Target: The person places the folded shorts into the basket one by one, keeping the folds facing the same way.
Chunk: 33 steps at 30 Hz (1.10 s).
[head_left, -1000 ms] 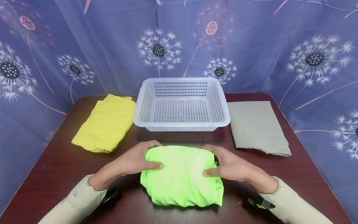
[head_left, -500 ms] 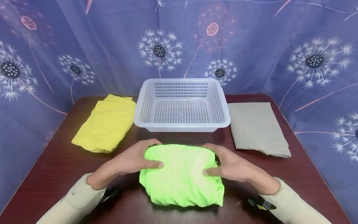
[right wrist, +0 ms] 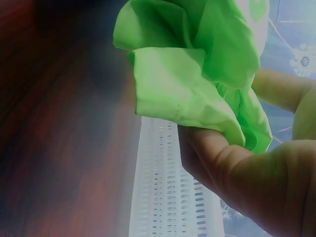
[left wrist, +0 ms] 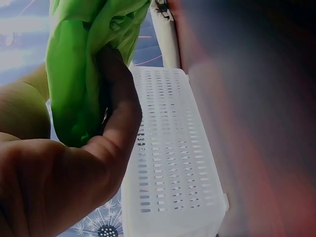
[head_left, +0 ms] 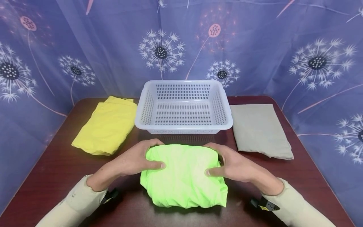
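A bright green folded cloth [head_left: 184,176], likely a garment, is held between both hands at the front middle of the table. My left hand [head_left: 134,160] grips its left end, thumb on top and fingers curled behind the far edge. On the right end, my right hand [head_left: 235,165] grips it in the same way. The left wrist view shows the fingers wrapped under the green cloth [left wrist: 74,84]. In the right wrist view a loose flap of the green cloth [right wrist: 170,84] hangs by the fingers. Both wrist views show the cloth raised off the table.
Behind the cloth stands a white perforated plastic basket [head_left: 183,127] with nothing in it. A folded yellow cloth [head_left: 106,126] lies left of the basket, and a folded grey cloth [head_left: 261,130] lies to its right. A blue dandelion-print curtain [head_left: 181,37] hangs behind the dark red table [head_left: 51,176].
The green cloth and both hands have shifted very slightly up in the head view, toward the basket. Both hands keep their hold, and the other things stay put.
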### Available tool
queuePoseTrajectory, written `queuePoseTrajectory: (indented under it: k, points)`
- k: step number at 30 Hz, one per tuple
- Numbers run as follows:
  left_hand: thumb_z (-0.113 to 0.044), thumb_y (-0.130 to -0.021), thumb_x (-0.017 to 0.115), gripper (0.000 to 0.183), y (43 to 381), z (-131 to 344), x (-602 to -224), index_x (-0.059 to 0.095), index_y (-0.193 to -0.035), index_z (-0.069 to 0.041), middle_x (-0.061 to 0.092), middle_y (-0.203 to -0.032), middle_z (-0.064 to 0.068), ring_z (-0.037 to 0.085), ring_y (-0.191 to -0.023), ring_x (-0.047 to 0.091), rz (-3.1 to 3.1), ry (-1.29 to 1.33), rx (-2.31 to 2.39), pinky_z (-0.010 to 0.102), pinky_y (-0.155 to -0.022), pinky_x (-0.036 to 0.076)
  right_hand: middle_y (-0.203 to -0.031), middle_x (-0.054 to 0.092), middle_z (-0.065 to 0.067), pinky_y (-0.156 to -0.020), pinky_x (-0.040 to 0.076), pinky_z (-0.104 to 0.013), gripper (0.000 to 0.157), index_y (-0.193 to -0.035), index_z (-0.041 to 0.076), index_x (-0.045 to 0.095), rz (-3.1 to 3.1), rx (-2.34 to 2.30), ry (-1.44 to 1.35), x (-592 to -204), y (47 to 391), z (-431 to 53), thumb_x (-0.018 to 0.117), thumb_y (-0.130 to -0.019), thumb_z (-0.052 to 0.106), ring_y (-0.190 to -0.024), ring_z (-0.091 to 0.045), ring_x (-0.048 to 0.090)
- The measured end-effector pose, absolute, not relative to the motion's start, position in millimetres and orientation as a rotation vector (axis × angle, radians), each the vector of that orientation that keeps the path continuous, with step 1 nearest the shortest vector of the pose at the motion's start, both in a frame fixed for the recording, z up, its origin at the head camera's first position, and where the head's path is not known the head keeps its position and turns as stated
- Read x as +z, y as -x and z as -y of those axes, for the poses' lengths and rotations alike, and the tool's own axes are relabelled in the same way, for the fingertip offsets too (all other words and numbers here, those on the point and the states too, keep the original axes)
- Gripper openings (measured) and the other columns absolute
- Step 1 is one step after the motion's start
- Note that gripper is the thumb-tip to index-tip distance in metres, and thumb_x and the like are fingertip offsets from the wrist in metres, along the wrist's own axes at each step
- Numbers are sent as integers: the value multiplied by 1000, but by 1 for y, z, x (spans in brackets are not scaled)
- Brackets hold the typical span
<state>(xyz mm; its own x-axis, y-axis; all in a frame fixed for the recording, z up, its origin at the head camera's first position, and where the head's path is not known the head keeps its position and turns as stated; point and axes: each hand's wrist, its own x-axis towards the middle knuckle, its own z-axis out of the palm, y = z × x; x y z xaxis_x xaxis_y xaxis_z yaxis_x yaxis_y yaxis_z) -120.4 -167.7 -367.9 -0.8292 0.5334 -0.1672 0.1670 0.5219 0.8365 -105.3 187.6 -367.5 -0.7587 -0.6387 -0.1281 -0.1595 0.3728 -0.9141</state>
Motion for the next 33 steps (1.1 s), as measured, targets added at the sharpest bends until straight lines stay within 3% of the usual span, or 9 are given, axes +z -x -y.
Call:
queuePoseTrajectory:
  k: [9, 20, 33]
  points:
    - [-32, -87, 90, 54, 123, 167, -364, 65, -130, -12, 73, -109, -2, 17, -102, 67, -2341, -577, 1251, 33, -91, 57, -123, 71, -6, -93, 59, -33, 63, -146, 8, 52, -2111, -1426, 678, -365, 106, -187, 83, -91, 13, -107, -24, 70]
    - [-30, -87, 90, 59, 124, 168, -359, 60, -134, -10, 73, -111, 1, 19, -100, 69, -2316, -540, 1306, 35, -90, 57, -121, 72, -5, -91, 61, -36, 60, -143, 11, 54, -2087, -1450, 663, -360, 108, -188, 83, -91, 11, -104, -26, 72]
    - [-21, -86, 91, 56, 128, 166, -351, 62, -132, -7, 73, -111, 9, 23, -94, 72, -2204, -507, 1454, 36, -81, 63, -119, 73, -5, -94, 60, -37, 57, -140, 11, 55, -2065, -1489, 676, -355, 113, -188, 82, -91, 8, -104, -27, 73]
